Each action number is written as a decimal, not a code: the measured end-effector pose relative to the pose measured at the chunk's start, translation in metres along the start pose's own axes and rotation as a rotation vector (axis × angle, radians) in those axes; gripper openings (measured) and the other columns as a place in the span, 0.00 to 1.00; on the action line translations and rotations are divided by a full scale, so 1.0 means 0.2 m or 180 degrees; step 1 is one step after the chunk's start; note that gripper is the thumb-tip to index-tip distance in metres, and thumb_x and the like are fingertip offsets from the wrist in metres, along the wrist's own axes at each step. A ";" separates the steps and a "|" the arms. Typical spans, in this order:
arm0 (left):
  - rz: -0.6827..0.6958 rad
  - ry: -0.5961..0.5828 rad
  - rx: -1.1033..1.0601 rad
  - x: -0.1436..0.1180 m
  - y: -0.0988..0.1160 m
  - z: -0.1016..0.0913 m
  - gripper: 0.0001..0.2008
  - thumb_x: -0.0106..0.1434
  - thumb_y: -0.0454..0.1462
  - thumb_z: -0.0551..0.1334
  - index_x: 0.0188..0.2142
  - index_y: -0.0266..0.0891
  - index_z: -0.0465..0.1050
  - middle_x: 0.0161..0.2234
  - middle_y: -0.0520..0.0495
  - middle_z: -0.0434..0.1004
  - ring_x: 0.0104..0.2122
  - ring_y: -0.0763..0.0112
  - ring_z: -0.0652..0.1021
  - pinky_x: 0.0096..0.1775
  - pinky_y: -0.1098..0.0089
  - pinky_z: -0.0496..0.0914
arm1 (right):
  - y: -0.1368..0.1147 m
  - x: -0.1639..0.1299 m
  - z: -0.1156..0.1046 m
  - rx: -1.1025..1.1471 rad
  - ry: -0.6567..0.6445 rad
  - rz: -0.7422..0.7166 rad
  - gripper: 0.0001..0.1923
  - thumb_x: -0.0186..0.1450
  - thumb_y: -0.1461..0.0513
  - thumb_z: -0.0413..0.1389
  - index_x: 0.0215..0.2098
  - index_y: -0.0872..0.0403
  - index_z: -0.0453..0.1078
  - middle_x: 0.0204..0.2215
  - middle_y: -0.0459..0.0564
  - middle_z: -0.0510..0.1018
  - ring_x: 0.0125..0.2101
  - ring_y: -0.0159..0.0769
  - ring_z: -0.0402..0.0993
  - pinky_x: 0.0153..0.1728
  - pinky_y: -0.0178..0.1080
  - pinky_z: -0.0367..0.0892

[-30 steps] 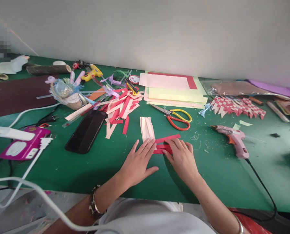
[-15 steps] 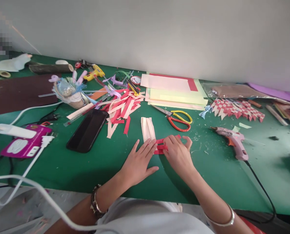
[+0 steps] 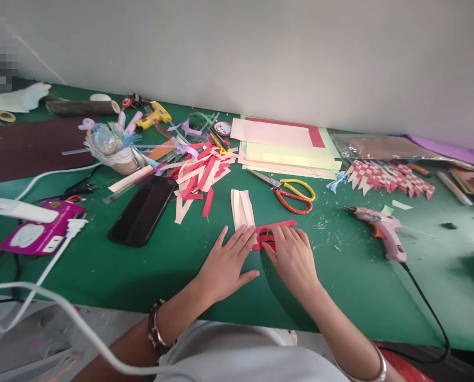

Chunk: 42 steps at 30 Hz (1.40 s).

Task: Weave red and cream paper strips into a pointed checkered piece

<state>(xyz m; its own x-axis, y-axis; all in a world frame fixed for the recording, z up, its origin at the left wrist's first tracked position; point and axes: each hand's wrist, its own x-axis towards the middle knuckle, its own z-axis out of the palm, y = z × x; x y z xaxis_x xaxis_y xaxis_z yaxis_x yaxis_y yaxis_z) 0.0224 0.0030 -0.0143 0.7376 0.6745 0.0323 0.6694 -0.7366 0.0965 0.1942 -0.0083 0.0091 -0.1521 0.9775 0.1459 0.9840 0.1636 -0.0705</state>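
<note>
Two open hands, left (image 3: 225,261) and right (image 3: 290,255), press three cream strips (image 3: 242,209) and red strips (image 3: 269,233) flat.

Red paper strips (image 3: 269,237) lying flat and crosswise on green table, touching cream paper strips (image 3: 242,208) that run away from the person

Soft, even daylight fills the scene, bright without harsh glare. A faint shadow lies on the desk (image 3: 101,265) under the right hand (image 3: 292,260), toward 5 o'clock. Wide-angle bending curves the edges; a pixelated patch sits at 10 o'clock.
</note>
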 end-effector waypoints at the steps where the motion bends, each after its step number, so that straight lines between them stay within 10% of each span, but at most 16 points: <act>1: 0.0000 0.0007 0.0003 0.00 0.00 0.00 0.32 0.66 0.52 0.40 0.62 0.35 0.48 0.64 0.45 0.44 0.62 0.63 0.48 0.60 0.54 0.40 | -0.01 -0.01 0.01 0.0062 0.0007 0.0046 0.06 0.64 0.64 0.48 0.40 0.55 0.63 0.30 0.50 0.74 0.32 0.39 0.69 0.40 0.41 0.54; 10: 0.0025 0.0040 -0.0030 -0.01 0.00 0.01 0.32 0.66 0.52 0.38 0.62 0.34 0.48 0.64 0.46 0.43 0.62 0.64 0.47 0.60 0.55 0.37 | -0.01 0.03 0.01 0.0132 -0.0184 -0.0028 0.09 0.60 0.70 0.45 0.27 0.54 0.62 0.27 0.47 0.73 0.33 0.38 0.67 0.40 0.44 0.46; 23: 0.0204 0.0058 -0.0200 -0.15 -0.05 -0.06 0.30 0.64 0.50 0.50 0.62 0.42 0.49 0.63 0.43 0.48 0.62 0.58 0.50 0.59 0.50 0.44 | 0.06 0.12 -0.06 0.1115 -0.1208 -0.0246 0.09 0.58 0.68 0.47 0.36 0.53 0.63 0.25 0.43 0.76 0.24 0.31 0.68 0.38 0.39 0.47; 42: 0.0154 -0.0029 -0.0233 -0.14 -0.04 -0.06 0.32 0.63 0.52 0.50 0.62 0.42 0.48 0.63 0.42 0.47 0.62 0.57 0.50 0.58 0.50 0.45 | 0.10 0.11 0.00 0.1291 -0.1000 -0.0123 0.13 0.64 0.61 0.47 0.23 0.53 0.63 0.16 0.40 0.70 0.18 0.27 0.61 0.36 0.36 0.53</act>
<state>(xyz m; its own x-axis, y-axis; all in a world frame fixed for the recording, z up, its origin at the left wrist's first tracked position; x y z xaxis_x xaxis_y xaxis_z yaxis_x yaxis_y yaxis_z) -0.0047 -0.0092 -0.0048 0.7698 0.6376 0.0298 0.6250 -0.7625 0.1673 0.2097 0.0158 0.0108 -0.2695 0.9523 -0.1431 0.8714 0.1779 -0.4571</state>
